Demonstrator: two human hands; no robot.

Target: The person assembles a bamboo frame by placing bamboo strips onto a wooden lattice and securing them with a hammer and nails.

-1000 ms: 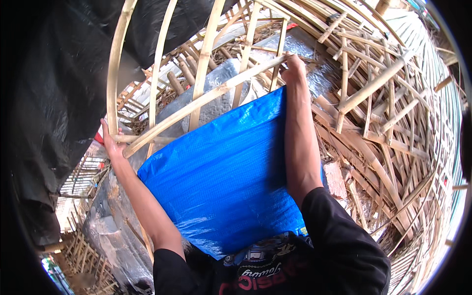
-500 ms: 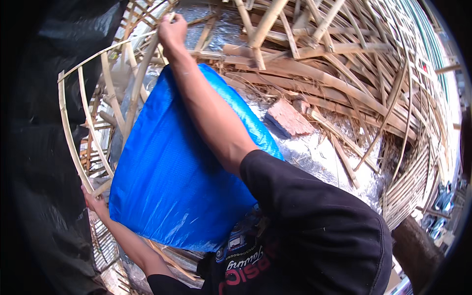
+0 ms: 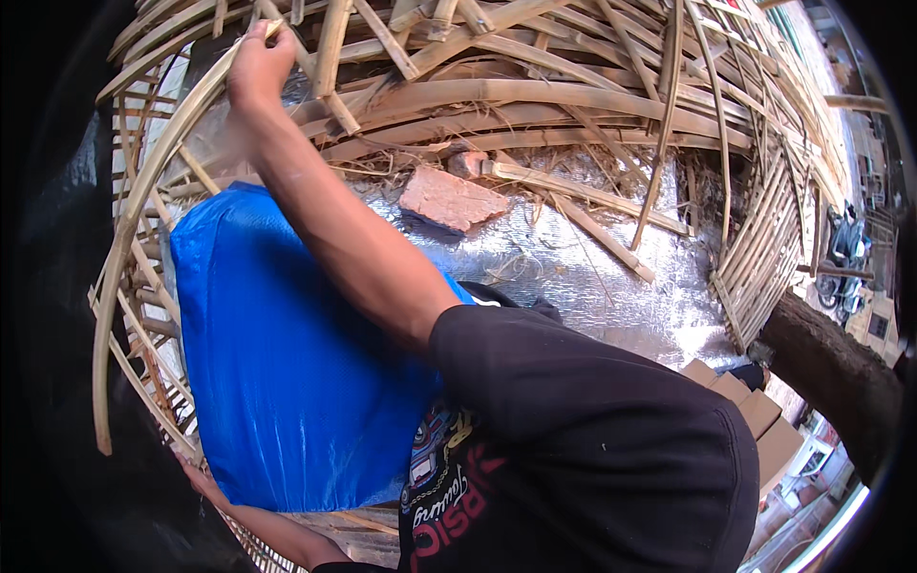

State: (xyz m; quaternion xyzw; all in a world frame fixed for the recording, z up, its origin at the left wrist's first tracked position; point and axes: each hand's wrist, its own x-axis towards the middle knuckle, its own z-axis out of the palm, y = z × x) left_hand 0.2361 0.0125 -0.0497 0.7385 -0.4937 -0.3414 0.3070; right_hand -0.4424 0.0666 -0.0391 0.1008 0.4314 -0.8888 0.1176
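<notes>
Bamboo strip filled your right hand, whether your half-hidden left hand gripped was unclear, and shirt lettering was cut off.

The black short-sleeved T-shirt bears red and white lettering in front.

One blue plastic sheet, one large reddish slab, one brown trunk, bamboo strips past counting

The frame is left of the tarp, the brick right, seemingly on foil before piled bamboo.
</notes>
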